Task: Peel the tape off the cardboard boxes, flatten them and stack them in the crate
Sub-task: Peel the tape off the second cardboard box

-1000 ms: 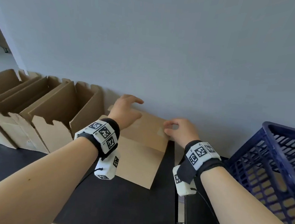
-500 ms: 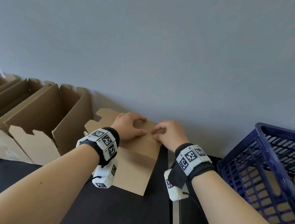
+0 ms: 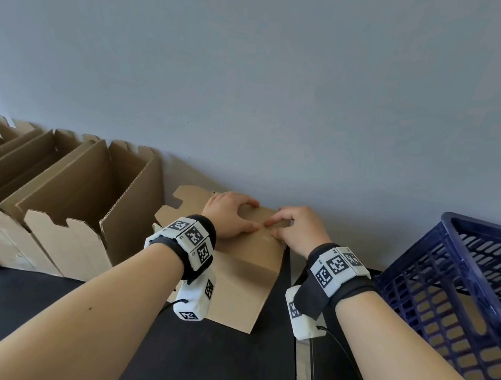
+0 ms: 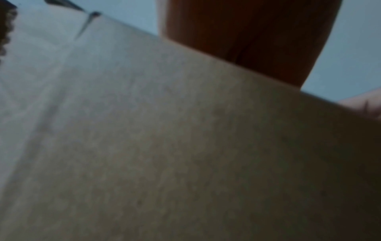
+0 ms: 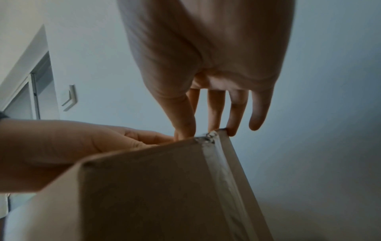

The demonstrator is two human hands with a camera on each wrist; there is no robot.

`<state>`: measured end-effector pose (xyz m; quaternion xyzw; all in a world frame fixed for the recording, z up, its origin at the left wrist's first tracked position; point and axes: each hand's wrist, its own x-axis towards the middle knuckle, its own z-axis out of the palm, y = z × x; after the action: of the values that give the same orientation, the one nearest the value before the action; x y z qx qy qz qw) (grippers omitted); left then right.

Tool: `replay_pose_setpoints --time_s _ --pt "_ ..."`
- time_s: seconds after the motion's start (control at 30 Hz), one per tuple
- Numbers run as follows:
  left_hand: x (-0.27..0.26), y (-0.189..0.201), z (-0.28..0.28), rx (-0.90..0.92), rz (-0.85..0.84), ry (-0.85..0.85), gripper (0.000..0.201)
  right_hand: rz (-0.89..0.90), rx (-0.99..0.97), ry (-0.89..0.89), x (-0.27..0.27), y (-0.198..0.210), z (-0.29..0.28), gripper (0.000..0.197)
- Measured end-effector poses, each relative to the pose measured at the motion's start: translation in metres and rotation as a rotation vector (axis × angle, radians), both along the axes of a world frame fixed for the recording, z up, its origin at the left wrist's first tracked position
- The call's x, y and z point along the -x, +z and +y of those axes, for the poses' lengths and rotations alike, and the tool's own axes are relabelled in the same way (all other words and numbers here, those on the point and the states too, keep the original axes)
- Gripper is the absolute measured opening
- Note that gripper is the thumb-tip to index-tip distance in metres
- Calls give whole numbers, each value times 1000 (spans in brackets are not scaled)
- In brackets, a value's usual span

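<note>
A closed cardboard box (image 3: 245, 274) stands on the dark table against the wall. My left hand (image 3: 232, 215) rests on its top face, thumb stretched right, holding it down; in the left wrist view the cardboard (image 4: 164, 146) fills the picture under my palm. My right hand (image 3: 295, 231) sits at the top right edge, and thumb and forefinger pinch at the clear tape (image 3: 266, 236) there. In the right wrist view the right fingertips (image 5: 183, 132) meet the box top beside a crumpled tape end (image 5: 207, 138), and the tape strip (image 5: 224, 176) runs down the box's edge. The left hand (image 5: 62, 146) shows beside it.
Several open cardboard boxes (image 3: 69, 204) stand in a row along the wall at the left. A dark blue plastic crate (image 3: 462, 287) stands at the right, with cardboard showing through its lattice. Bare dark table (image 3: 198, 361) lies in front of the box.
My left hand came down from above the box onto its top. The right hand slid left along the top until its fingers met the left thumb at the tape.
</note>
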<state>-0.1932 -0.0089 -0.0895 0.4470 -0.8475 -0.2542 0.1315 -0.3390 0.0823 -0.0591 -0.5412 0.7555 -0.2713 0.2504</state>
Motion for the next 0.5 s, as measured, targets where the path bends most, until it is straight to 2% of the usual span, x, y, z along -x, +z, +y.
replay_pose_setpoints --time_s 0.2,0.37,0.5 --pt "-1 4 4 2 -26 14 51 27 3 -26 -6 -2 -1 24" --pt "2 6 2 -31 -62 32 52 101 -41 -42 -7 1 -4 30" --pt "2 6 1 -37 -62 25 52 86 -49 -28 -8 -1 -5 35"
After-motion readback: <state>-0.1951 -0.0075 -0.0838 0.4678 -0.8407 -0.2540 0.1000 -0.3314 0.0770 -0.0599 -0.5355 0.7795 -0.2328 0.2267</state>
